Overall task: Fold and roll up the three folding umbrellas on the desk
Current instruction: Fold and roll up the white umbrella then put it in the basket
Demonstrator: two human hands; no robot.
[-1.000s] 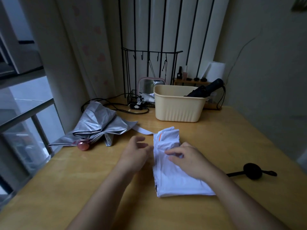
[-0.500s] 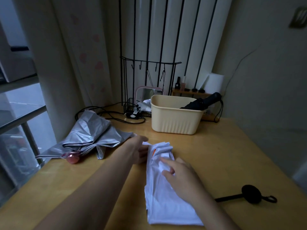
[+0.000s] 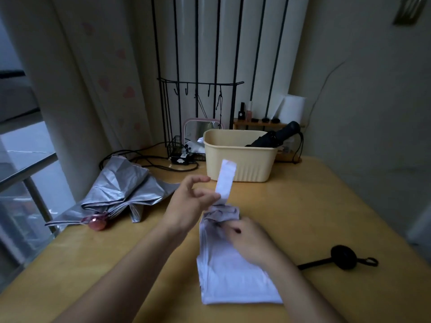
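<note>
Strapping is in hand: the left hand (image 3: 186,206) pinches in its grip the white strap (image 3: 225,180) of the folded white fabric umbrella (image 3: 233,283) on the yellow wooden bench (image 3: 326,206), the right hand (image 3: 250,241) clasps the bundle, which likely needs rolling tight next.

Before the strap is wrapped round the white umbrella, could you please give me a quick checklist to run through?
1. Strap pinched in left hand, lifted off the desk: ok.
2. Right hand on white umbrella, steadying it: ok.
3. White umbrella rolled tight: not ok, its near end lies flat and wide.
4. Strap's fastener facing the right way: cannot tell.
5. Silver umbrella lying apart from the white one: ok.
</note>
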